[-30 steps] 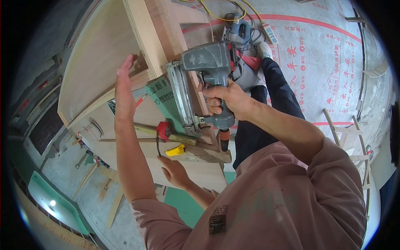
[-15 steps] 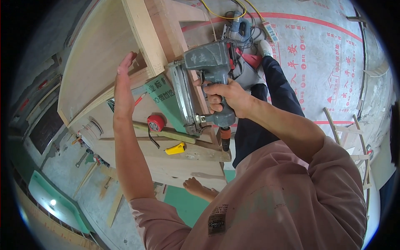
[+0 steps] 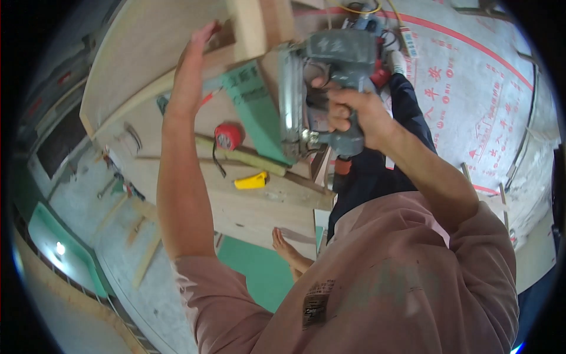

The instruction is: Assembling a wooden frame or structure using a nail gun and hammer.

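My right hand (image 3: 359, 115) is wrapped round the handle of a dark grey nail gun (image 3: 342, 47), whose silver magazine (image 3: 291, 97) points left over the edge of a green board strip (image 3: 253, 103). Slightly blurred, my left hand (image 3: 201, 44) reaches over a pale plywood panel (image 3: 138, 47), its fingers stretched out near a wooden upright (image 3: 250, 26); whether they touch it I cannot tell. Beside my left forearm lie a red tape measure (image 3: 229, 137), a red pencil (image 3: 210, 96) and a yellow utility knife (image 3: 252, 180) on the wooden piece.
Another person's hand (image 3: 286, 245) is by the lower edge of the wood. A power strip (image 3: 408, 42) and cables lie on the printed floor covering (image 3: 466, 100). Wood offcuts (image 3: 146, 259) are scattered on the floor at left. A white bucket (image 3: 125, 141) stands beyond the wood.
The nail gun in my right hand has moved right, away from the wood. My left hand has shifted slightly right and farther out. The whole view has shifted too.
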{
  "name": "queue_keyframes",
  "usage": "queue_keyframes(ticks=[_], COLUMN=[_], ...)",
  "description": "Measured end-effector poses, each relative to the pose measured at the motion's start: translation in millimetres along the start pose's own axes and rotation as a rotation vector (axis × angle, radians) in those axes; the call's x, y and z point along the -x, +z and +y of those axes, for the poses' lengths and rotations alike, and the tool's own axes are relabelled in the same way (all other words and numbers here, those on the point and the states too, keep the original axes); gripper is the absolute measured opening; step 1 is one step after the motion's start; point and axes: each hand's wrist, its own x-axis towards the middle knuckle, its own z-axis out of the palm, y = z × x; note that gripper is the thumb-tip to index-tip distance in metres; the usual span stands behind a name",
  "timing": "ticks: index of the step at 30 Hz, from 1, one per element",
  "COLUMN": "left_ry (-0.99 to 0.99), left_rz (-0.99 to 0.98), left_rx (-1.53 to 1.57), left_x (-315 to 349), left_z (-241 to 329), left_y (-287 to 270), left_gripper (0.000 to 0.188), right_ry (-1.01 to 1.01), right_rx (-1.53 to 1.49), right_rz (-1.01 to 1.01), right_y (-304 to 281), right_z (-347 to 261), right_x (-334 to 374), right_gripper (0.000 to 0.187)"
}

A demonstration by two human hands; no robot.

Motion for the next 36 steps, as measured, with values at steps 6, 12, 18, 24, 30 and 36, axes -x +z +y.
queue_keyframes(ticks=[6, 12, 18, 24, 30, 36], left_ry=[-0.136, -0.197, -0.124, -0.360, -0.099, -0.039], left_rz=[0.067, 0.093, 0.064, 0.148, -0.001, 0.005], left_rx=[0.203, 0.056, 0.077, 0.010, 0.043, 0.025], left_x=[11.9, 18.3, 14.0, 20.9, 8.9, 6.0], left_z=[29.4, 39.3, 30.7, 58.2, 16.7, 12.2], left_y=[12.3, 13.7, 13.6, 26.7, 4.9, 5.9], left_gripper=[0.077, 0.073, 0.075, 0.076, 0.082, 0.078], right_ry=[-0.004, -0.075, -0.061, -0.089, -0.061, -0.084], right_rx=[0.058, 0.127, 0.120, 0.116, 0.140, 0.111], right_rz=[-0.049, -0.079, -0.087, -0.053, -0.069, -0.017], right_y=[2.7, 9.8, 16.6, 19.8, 18.0, 13.4], right_z=[0.6, 6.7, 8.7, 8.0, 5.2, -4.0], right_x=[-1.0, 6.7, 4.2, 5.8, 7.9, 4.9], right_gripper=[0.031, 0.034, 0.036, 0.033, 0.024, 0.025])
